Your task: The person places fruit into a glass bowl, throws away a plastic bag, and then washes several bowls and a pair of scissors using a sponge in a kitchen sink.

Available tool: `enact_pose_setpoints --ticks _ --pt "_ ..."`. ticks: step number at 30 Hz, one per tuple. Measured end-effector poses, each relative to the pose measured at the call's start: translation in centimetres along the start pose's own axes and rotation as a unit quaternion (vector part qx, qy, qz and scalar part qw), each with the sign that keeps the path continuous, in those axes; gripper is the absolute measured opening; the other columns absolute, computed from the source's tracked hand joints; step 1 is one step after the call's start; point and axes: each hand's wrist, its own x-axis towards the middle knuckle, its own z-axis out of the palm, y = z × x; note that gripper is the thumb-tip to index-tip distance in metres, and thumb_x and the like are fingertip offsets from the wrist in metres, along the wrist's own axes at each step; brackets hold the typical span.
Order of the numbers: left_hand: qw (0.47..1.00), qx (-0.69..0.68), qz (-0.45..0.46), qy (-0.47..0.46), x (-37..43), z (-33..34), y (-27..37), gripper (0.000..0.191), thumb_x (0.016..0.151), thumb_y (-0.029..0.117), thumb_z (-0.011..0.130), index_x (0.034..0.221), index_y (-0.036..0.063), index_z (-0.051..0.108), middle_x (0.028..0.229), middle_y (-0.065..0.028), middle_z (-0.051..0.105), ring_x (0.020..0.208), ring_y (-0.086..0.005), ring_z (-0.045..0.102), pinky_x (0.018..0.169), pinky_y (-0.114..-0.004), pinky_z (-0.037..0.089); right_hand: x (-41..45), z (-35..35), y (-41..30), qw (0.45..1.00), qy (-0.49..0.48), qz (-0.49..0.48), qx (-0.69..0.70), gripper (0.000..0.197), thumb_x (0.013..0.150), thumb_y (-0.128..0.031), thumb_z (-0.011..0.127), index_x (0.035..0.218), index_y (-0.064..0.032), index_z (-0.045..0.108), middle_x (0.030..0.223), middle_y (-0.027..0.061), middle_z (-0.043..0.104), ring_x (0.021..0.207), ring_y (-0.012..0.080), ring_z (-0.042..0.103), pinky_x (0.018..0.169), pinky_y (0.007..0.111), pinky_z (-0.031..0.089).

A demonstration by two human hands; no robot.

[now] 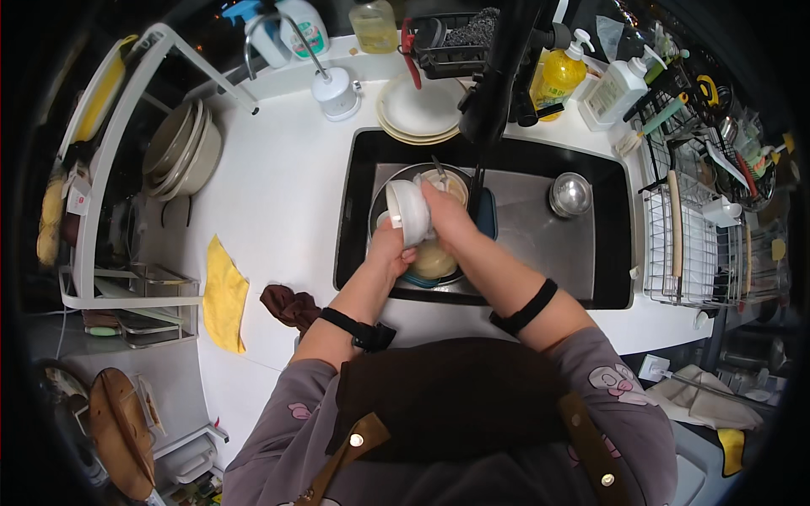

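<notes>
Above the sink (pixel 544 265), my left hand (pixel 388 252) grips the lower rim of a white bowl (pixel 410 209), which is tilted on its side. My right hand (pixel 447 214) is against the bowl's right side, fingers partly hidden behind it; whether it holds a cloth or sponge cannot be seen. Under my hands a round metal basin (pixel 374 196) stands in the sink's left part. Inside it are a cream-coloured dish (pixel 459 186) with a utensil, and a yellowish bowl (pixel 431 260), partly covered by my arms.
Small metal bowls (pixel 571 194) sit at the sink's right. Stacked plates (pixel 421 104) lie behind the sink, near a black tap (pixel 500 76). Pump bottles (pixel 560 76) and a wire rack (pixel 683 240) stand to the right. Leftward are a yellow cloth (pixel 226 297), a brown cloth (pixel 288 305) and stacked pots (pixel 183 152).
</notes>
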Motion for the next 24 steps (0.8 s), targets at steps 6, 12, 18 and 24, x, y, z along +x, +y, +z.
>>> enact_pose_setpoints --ticks 6,12,18,24 --pt "0.992 0.064 0.068 0.09 1.5 -1.3 -0.1 0.012 0.086 0.011 0.054 0.096 0.0144 0.05 0.063 -0.0019 0.051 0.038 -0.0097 0.036 0.033 -0.024 0.022 1.0 -2.1 4.2 0.969 0.088 -0.144 -0.182 0.032 0.092 -0.026 0.053 0.105 0.0029 0.056 0.094 0.0087 0.062 0.079 0.0146 0.056 0.07 0.027 0.046" --pt "0.888 0.364 0.239 0.15 4.8 -3.4 -1.3 0.031 0.076 0.001 0.05 0.107 -0.0009 0.051 0.089 -0.0183 0.062 0.072 -0.0264 0.063 0.059 -0.036 0.051 0.5 -5.3 2.7 0.968 0.054 -0.052 -0.239 0.061 0.081 -0.047 0.061 0.11 0.0068 0.052 0.101 0.0176 0.06 0.091 0.0218 0.058 0.076 0.031 0.047" --pt "0.875 0.445 0.17 -0.084 1.6 3.5 -0.9 0.046 0.091 0.032 0.05 0.126 0.0035 0.04 0.083 -0.0119 0.059 0.05 -0.0142 0.051 0.046 -0.027 0.042 -0.5 -15.5 -2.2 0.913 0.066 0.072 -0.396 0.055 0.07 -0.022 0.057 0.119 0.0025 0.051 0.104 0.0197 0.061 0.09 0.0305 0.062 0.077 0.038 0.049" --pt "0.809 0.578 0.106 -0.001 6.5 -2.0 0.6 0.025 0.088 0.026 0.053 0.102 0.0065 0.058 0.08 -0.0128 0.062 0.062 -0.0225 0.06 0.056 -0.033 0.048 1.0 -37.5 -0.7 0.358 -0.271 0.095 -0.889 0.019 0.069 -0.021 0.072 0.076 -0.0044 0.068 0.086 0.0147 0.067 0.081 0.0302 0.065 0.074 0.036 0.052"
